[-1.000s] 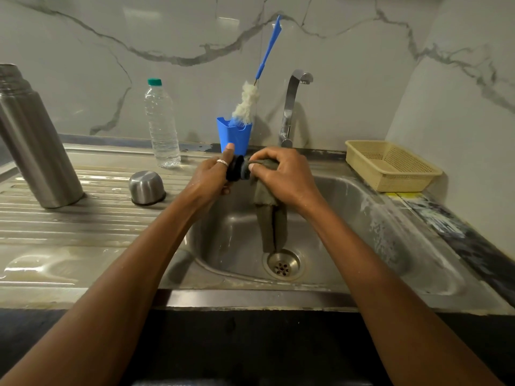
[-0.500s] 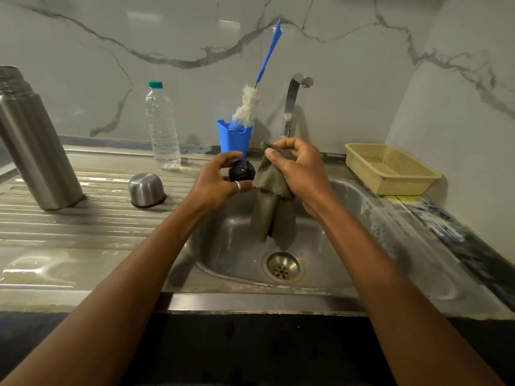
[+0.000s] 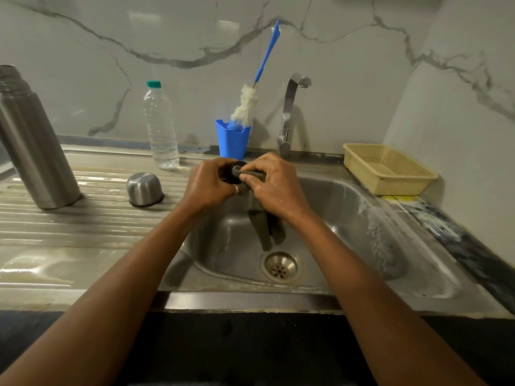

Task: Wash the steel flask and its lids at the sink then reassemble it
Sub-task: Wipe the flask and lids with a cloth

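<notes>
Above the stainless-steel sink basin (image 3: 348,218), the left hand (image 3: 211,185) grips the small round black inner lid (image 3: 230,174), its fingers curled round the lid's rim. A silver ring (image 3: 236,190) sits on 1 finger of that hand. The right hand (image 3: 274,185) meets it from 3 o'clock, its fingers clenched on a dark grey-green cloth (image 3: 267,229) and pressing a fold of it against the lid's face. The rest of the cloth hangs down into the basin, its end just above the round drain (image 3: 281,266) at 6 o'clock of the hands.

On the ribbed steel worktop (image 3: 83,218), at 9 o'clock of the basin, the dome-shaped steel cup lid (image 3: 145,189) stands mouth down. Farther out at 9 o'clock the tall steel flask (image 3: 33,140) stands upright with its mouth uncovered, well apart from the hands. A clear plastic water bottle with a green cap (image 3: 161,126) stands at 11 o'clock of the hands, near the marble wall.

At 12 o'clock, just behind the hands, a blue plastic holder (image 3: 232,139) carries a bottle brush with a white fluffy head and a blue handle (image 3: 245,107), leaning right. Beside it, at 1 o'clock, rises the chrome tap (image 3: 289,112). A beige plastic mesh basket (image 3: 390,168) rests at 2 o'clock on the basin's far right corner.
</notes>
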`<state>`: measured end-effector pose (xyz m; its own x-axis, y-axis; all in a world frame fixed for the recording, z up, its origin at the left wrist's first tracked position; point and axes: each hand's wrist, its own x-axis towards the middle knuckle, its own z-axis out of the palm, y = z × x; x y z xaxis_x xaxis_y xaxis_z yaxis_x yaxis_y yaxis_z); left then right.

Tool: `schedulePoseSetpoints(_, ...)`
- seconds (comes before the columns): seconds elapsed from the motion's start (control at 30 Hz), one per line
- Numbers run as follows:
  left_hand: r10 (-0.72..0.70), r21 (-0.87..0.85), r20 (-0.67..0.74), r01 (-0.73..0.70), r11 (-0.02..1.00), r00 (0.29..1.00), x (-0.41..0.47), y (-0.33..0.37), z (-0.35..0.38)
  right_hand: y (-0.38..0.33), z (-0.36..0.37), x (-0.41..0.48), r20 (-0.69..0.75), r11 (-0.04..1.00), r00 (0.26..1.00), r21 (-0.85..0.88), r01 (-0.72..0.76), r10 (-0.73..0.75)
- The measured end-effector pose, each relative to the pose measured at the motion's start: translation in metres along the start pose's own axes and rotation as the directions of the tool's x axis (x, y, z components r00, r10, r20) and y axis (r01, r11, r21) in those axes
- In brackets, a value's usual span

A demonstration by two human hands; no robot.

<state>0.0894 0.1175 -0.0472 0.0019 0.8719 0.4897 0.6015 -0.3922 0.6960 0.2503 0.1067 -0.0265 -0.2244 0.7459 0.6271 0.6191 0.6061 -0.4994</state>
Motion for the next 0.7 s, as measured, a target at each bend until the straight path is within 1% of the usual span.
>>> schedulePoseSetpoints(0.07,0.007,0.029,0.002,-0.007,1.000,1.000,0.001,0.000,0.001,0.002,-0.001,0.004,-0.046,0.999,0.998,0.015,-0.037,0.038)
schedulePoseSetpoints(0.1,0.006,0.034,0.000,-0.006,0.999,1.000,0.001,0.000,0.001,0.002,-0.002,0.004,-0.046,1.000,0.999,0.003,-0.028,0.028)
schedulePoseSetpoints(0.2,-0.020,0.012,-0.032,0.020,1.000,0.999,0.002,-0.002,-0.002,0.003,0.000,0.002,0.018,0.999,1.000,-0.041,0.006,-0.005)
schedulePoseSetpoints(0.3,-0.038,0.018,-0.012,0.038,0.999,0.999,0.001,0.000,0.000,0.007,-0.003,0.002,-0.008,0.995,0.997,-0.060,-0.075,0.075)
schedulePoseSetpoints(0.37,-0.004,0.050,0.021,0.003,0.999,1.000,-0.002,0.005,0.003,0.011,-0.005,0.005,-0.064,0.990,0.991,-0.068,-0.121,0.117)
schedulePoseSetpoints(0.43,0.050,0.098,0.034,-0.053,0.994,0.998,-0.003,0.010,0.005,0.010,-0.006,0.003,-0.096,0.992,0.989,-0.045,-0.118,0.113)
schedulePoseSetpoints(0.47,0.067,0.118,0.036,-0.071,0.991,0.997,-0.004,0.011,0.005,0.008,-0.006,0.001,-0.084,0.995,0.992,-0.023,-0.094,0.092)
schedulePoseSetpoints(0.53,0.080,0.142,0.044,-0.085,0.986,0.996,-0.004,0.010,0.004,0.002,-0.003,-0.002,-0.015,0.999,0.999,-0.006,-0.038,0.038)
schedulePoseSetpoints(0.6,0.078,0.167,0.043,-0.085,0.982,0.996,-0.005,0.008,0.003,0.001,0.001,0.000,0.015,0.999,0.999,-0.010,-0.039,0.039)
schedulePoseSetpoints(0.7,0.080,0.200,0.045,-0.087,0.976,0.996,-0.007,0.008,0.003,0.005,0.006,0.005,-0.073,0.993,0.990,0.008,-0.121,0.122)
